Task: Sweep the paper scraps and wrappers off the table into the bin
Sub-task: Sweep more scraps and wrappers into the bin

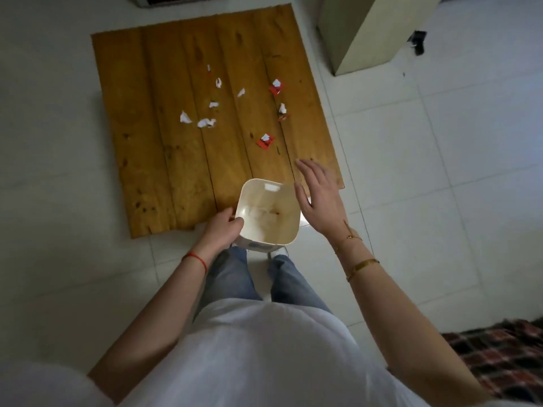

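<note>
Scraps (205, 122) of white torn paper lie scattered across the middle of a wooden plank desk (147, 142), with red-and-white wrappers (265, 140) toward 2 o'clock of them. No writing on them can be read. A cream square bin (269, 214) sits at the desk's 6 o'clock edge, its mouth facing up. The left hand (221, 229) has its fingers grasping the bin's rim at 8 o'clock. The right hand (318, 198) hovers at 3 o'clock of the bin, fingers spread and released.
</note>
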Demonstrator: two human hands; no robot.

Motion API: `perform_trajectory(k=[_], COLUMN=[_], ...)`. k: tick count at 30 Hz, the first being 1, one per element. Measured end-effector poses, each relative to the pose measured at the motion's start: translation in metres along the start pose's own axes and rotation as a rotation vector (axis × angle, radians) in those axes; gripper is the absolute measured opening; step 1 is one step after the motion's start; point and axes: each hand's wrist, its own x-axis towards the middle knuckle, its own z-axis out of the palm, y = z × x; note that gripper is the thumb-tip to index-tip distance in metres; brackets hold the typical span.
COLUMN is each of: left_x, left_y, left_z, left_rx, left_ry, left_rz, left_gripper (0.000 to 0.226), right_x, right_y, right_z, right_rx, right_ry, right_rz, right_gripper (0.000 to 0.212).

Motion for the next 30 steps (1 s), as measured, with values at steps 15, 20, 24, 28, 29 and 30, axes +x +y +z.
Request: perform_trajectory(k=[15,20,24,28,29,30], left_x=[0.043,0.082,0.115,0.141,0.146,0.15], left_y=[-0.062,-0.078,-0.092,-0.106,-0.109,-0.112], left_z=[0.09,0.11,0.12,0.127,0.13,0.133], left_rx=[-0.207,-0.224,-0.284,-0.269,-0.258,-0.251], left_ry=[0.077,0.114,0.135,0.126,0.115,0.107], left_rz=[-0.182,-0.211,-0.27,-0.242,-0.23,-0.224], left_gripper=[0.047,0.048,0.047,0.052,0.053,0.054], right_x=[0.091,0.133,0.165,0.189,0.194,0.198], right_y=[0.071,0.093,0.109,0.118,0.12,0.121], right_z=[0.079,0.121,0.149,0.172,0.177,0.181], right_rx=[-0.041,-0.1,-0.123,-0.154,-0.164,-0.173], right_ry=[-0.218,-0.29,-0.324,-0.358,-0.364,-0.369], right_rz=[-0.236,-0.284,-0.308,-0.353,-0.361,-0.367], right_gripper=[0.051,0.057,0.058,0.059,0.059,0.06])
